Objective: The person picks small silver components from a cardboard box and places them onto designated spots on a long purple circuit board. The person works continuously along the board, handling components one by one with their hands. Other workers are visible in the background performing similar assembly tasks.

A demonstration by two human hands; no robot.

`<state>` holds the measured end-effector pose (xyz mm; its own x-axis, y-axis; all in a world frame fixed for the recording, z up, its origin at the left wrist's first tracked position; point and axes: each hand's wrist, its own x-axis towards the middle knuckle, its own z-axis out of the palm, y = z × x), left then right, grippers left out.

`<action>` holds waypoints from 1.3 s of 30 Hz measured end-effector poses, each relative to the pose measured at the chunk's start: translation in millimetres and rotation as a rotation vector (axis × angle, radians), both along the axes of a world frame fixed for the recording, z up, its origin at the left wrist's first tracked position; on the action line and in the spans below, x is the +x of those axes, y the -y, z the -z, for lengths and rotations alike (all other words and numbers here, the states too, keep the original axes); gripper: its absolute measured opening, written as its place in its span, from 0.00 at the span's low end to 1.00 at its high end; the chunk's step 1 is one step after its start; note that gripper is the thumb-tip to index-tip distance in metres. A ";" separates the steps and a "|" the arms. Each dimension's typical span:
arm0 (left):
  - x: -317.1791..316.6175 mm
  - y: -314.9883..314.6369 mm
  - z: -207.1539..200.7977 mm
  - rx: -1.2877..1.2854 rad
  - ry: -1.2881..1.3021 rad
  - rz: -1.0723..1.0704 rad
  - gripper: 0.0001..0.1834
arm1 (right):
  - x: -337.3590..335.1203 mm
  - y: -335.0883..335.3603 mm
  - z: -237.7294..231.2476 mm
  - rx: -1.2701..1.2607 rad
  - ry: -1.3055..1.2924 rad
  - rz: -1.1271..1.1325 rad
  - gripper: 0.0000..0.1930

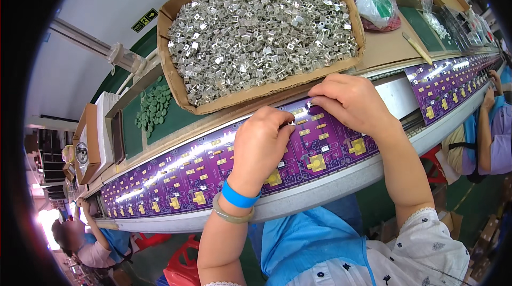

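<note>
Lined-up circuit boards (298, 150) and co-workers (497, 139) show an electronics factory.

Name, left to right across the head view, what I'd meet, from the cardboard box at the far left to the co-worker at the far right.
Cardboard box → green discs → left hand → right hand → pale-handled tool → co-worker.

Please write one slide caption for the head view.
Left hand and right hand over purple circuit boards beside a box of metal parts.
</note>
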<state>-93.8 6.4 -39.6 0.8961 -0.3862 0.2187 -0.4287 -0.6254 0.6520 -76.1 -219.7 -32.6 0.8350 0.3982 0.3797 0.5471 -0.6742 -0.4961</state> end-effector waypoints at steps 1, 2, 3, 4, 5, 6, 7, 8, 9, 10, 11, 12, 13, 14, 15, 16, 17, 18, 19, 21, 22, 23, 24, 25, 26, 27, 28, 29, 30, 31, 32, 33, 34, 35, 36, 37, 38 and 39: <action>0.5 0.0 0.3 0.003 -0.003 0.006 0.10 | -0.2 -0.2 -1.0 0.008 -0.003 -0.003 0.08; 0.8 -0.2 0.8 0.006 -0.005 0.011 0.10 | -0.4 -0.4 -1.8 0.016 -0.006 -0.005 0.08; 1.0 -0.1 0.2 0.009 -0.007 0.017 0.09 | -0.4 -0.2 -2.4 0.028 -0.011 -0.007 0.07; 0.9 0.4 -1.4 0.012 -0.020 0.018 0.09 | -0.4 0.2 -2.6 0.040 -0.017 -0.008 0.07; 1.7 0.8 -1.6 0.006 -0.017 0.020 0.09 | 0.2 0.7 -2.8 0.052 -0.023 -0.010 0.07; 1.6 0.3 -0.5 0.002 -0.017 0.022 0.09 | 0.3 0.7 -2.2 0.060 -0.020 -0.010 0.07; 1.6 0.1 0.3 -0.003 -0.017 0.023 0.09 | 0.9 1.1 -2.7 0.077 -0.018 -0.017 0.07; 1.4 0.8 0.6 -0.009 -0.017 0.018 0.09 | 1.6 1.8 -3.4 0.094 -0.015 -0.025 0.07; 1.3 0.5 1.2 0.000 -0.005 0.027 0.09 | 1.3 1.9 -3.1 0.110 -0.018 -0.036 0.07; 1.8 0.0 1.8 0.008 0.006 0.036 0.09 | 0.3 2.4 -5.3 0.197 -0.005 -0.001 0.08; 2.3 -0.5 2.6 0.016 0.016 0.043 0.09 | -1.5 3.4 -10.1 0.283 0.007 0.033 0.08; 1.9 -2.2 1.8 0.012 0.014 0.043 0.09 | -2.4 3.3 -15.5 0.375 0.019 0.058 0.08; 1.4 -3.7 1.9 0.009 0.012 0.041 0.08 | -4.0 4.1 -18.8 0.553 -0.033 0.116 0.08; 0.3 -5.2 2.3 0.005 0.009 0.038 0.08 | -4.3 7.0 -17.3 0.750 -0.093 0.168 0.07; -1.7 -6.4 2.3 0.008 0.018 0.025 0.08 | -5.1 10.9 -18.4 0.896 -0.134 0.223 0.08; -2.0 -4.1 3.3 0.002 0.030 0.017 0.08 | -0.8 17.3 -17.0 1.005 -0.075 0.216 0.09; -2.4 -2.2 4.2 -0.003 0.042 0.008 0.07 | 4.0 22.1 -15.4 1.116 -0.015 0.207 0.10; -2.4 -1.1 6.2 0.004 0.057 0.013 0.07 | 6.2 24.6 -17.1 1.111 0.012 0.248 0.10; -2.3 -1.0 6.7 0.018 0.055 0.014 0.07 | 7.0 25.4 -19.2 1.107 0.041 0.289 0.10; -1.6 -1.7 6.7 0.052 0.049 0.031 0.07 | 11.4 18.1 -25.0 1.038 0.012 0.230 0.09; -2.4 -3.3 5.3 0.074 0.040 0.024 0.08 | 13.0 8.5 -28.5 0.956 -0.011 0.219 0.09; -3.8 -4.1 4.3 0.054 0.035 0.002 0.08 | 15.0 -1.8 -32.5 0.874 -0.032 0.210 0.09; -5.6 -3.5 2.6 0.029 0.034 -0.010 0.08 | 15.9 -9.7 -38.2 0.776 -0.108 0.185 0.07; -6.1 -2.4 0.9 0.010 0.025 -0.023 0.09 | 19.5 -17.9 -44.1 0.558 -0.064 0.135 0.06; -5.9 -2.3 -5.5 -0.021 0.037 -0.031 0.09 | 25.4 -27.3 -44.7 0.444 -0.039 0.086 0.06; -3.1 -3.8 -11.7 -0.051 0.117 -0.047 0.08 | 31.9 -34.9 -43.7 0.322 0.029 0.065 0.06; 1.7 -5.5 -17.4 -0.082 0.194 -0.060 0.08 | 38.1 -40.5 -40.5 0.200 0.091 0.049 0.06; 7.7 -7.1 -22.8 -0.113 0.271 -0.072 0.07 | 43.7 -44.4 -37.2 0.076 0.152 0.034 0.05; 14.9 -9.4 -28.1 -0.126 0.302 -0.130 0.06 | 49.2 -48.8 -34.3 0.020 0.194 0.054 0.05; 23.4 -12.3 -32.6 -0.106 0.294 -0.164 0.06 | 54.3 -52.2 -31.6 -0.038 0.237 0.074 0.05; 31.5 -12.5 -35.4 -0.058 0.290 -0.186 0.06 | 57.0 -53.8 -29.8 -0.096 0.279 0.094 0.05; 39.3 -12.4 -38.2 -0.010 0.286 -0.215 0.06 | 58.5 -55.3 -29.8 -0.136 0.258 0.108 0.05; 47.7 -12.9 -36.7 0.019 0.309 -0.201 0.06 | 59.1 -58.2 -30.4 -0.173 0.239 0.118 0.04; 57.5 -13.4 -31.2 0.049 0.331 -0.188 0.06 | 59.4 -60.2 -31.3 -0.210 0.220 0.127 0.04; 63.9 -12.7 -28.2 0.078 0.348 -0.172 0.06 | 58.8 -60.0 -29.1 -0.163 0.230 0.130 0.04; 67.1 -12.6 -27.0 0.101 0.336 -0.170 0.05 | 58.0 -59.4 -27.2 -0.116 0.240 0.132 0.05; 69.0 -12.3 -27.5 0.123 0.323 -0.168 0.05 | 57.6 -59.0 -25.8 -0.069 0.251 0.134 0.05; 69.0 -12.3 -25.3 0.146 0.300 -0.164 0.04 | 54.8 -59.3 -24.7 0.057 0.177 0.160 0.05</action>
